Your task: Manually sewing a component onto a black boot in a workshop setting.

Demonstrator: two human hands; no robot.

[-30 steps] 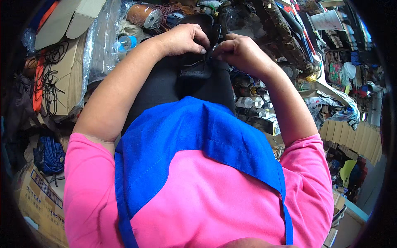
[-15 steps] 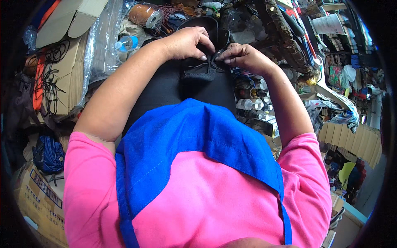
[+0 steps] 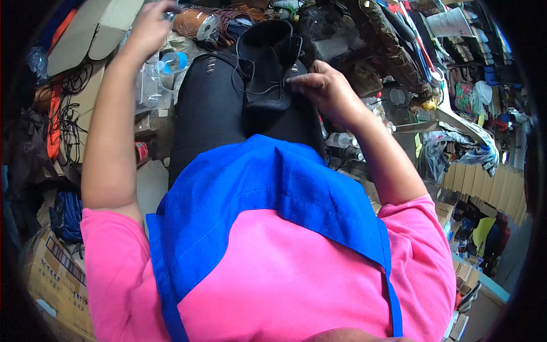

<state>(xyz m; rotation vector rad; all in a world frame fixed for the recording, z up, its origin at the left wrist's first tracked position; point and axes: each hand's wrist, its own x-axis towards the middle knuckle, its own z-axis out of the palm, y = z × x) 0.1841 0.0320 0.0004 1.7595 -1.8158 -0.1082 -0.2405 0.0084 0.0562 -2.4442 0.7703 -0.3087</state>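
A black lace-up shoe (image 3: pixel 266 67) lies across my lap with its opening facing away from me. A thin dark lace (image 3: pixel 257 92) loops loosely over its front. At the shoe's right edge, my right hand (image 3: pixel 322 85) has its thumb and fingers pinched together; what lies between the fingertips is too small to make out. My left hand (image 3: pixel 149 31) is raised at the far left, away from the shoe, beside a spool of orange-brown thread (image 3: pixel 194 24). Motion smears its fingers, so I cannot see whether it holds anything.
Left of my legs are a cardboard box (image 3: pixel 94 28), clear plastic and a bottle with a blue cap (image 3: pixel 174 61). Several clear bottles (image 3: pixel 342 140) stand to the right. A dark, rough beam (image 3: pixel 390 48) and a white cup (image 3: pixel 450 24) are at the far right.
My left hand has left the shoe and swung up and out to the far left. My right hand has stayed at the shoe's right edge. The shoe's opening now shows more fully.
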